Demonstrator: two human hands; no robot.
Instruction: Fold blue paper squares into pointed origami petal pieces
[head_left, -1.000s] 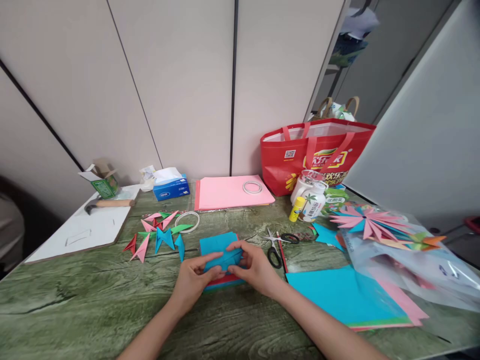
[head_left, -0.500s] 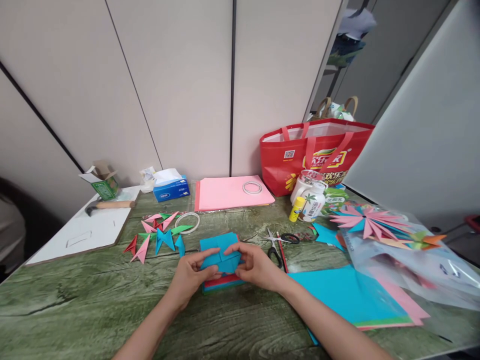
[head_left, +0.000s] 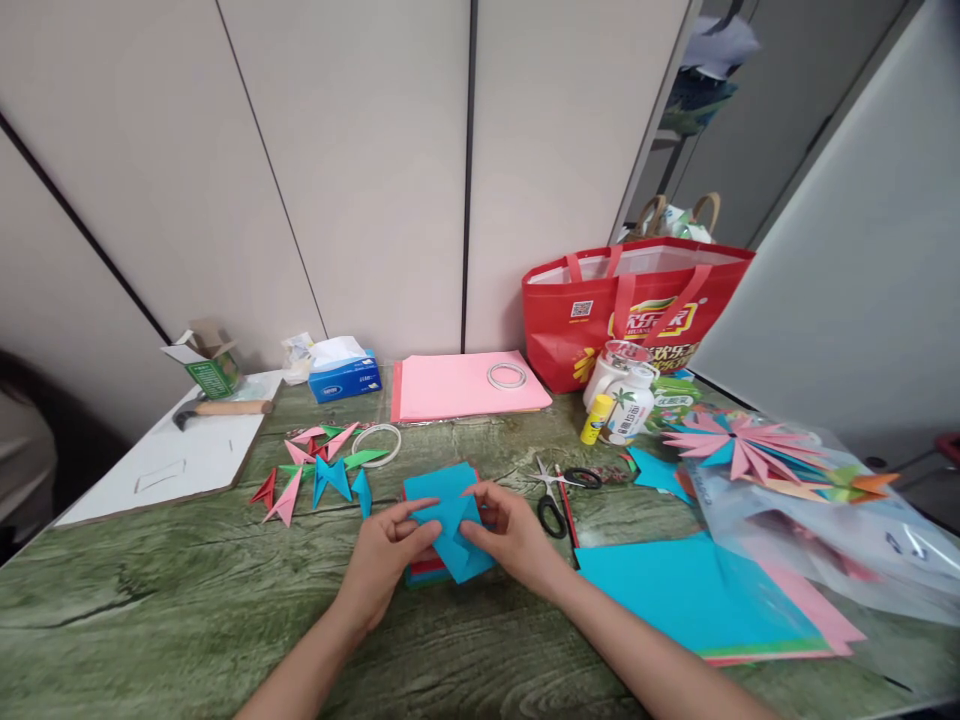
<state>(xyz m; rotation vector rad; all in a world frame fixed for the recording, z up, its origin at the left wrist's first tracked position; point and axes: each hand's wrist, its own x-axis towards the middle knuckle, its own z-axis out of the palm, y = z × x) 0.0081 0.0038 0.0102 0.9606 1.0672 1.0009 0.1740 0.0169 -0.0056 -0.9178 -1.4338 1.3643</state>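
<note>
A folded piece of blue paper [head_left: 455, 530] is pinched between my two hands, tilted with one corner pointing toward me. My left hand [head_left: 386, 555] grips its left edge, thumb on top. On the right side, my right hand [head_left: 514, 535] presses its thumb onto the folds, fingers behind. Directly beneath lies a stack of square coloured paper [head_left: 427, 483], blue on top with red and green edges showing. Left of the stack sit several folded paper pieces [head_left: 330, 480] in pink, red, green and blue. Scissors [head_left: 551, 500] and a red pencil [head_left: 568, 510] rest right of my right hand.
Large blue sheets [head_left: 675, 590] lie at the right, near a plastic bag [head_left: 817, 540] and a pink-and-blue paper flower [head_left: 742, 440]. Behind stand a glue stick [head_left: 596, 420], a white jar [head_left: 630, 405], a red bag [head_left: 555, 330], pink sheets [head_left: 450, 385], a tissue box [head_left: 345, 380] and a hammer [head_left: 225, 408].
The folded blue paper has been turned, so a corner now points toward me. My right thumb has moved onto its folds. The view has shifted slightly.
</note>
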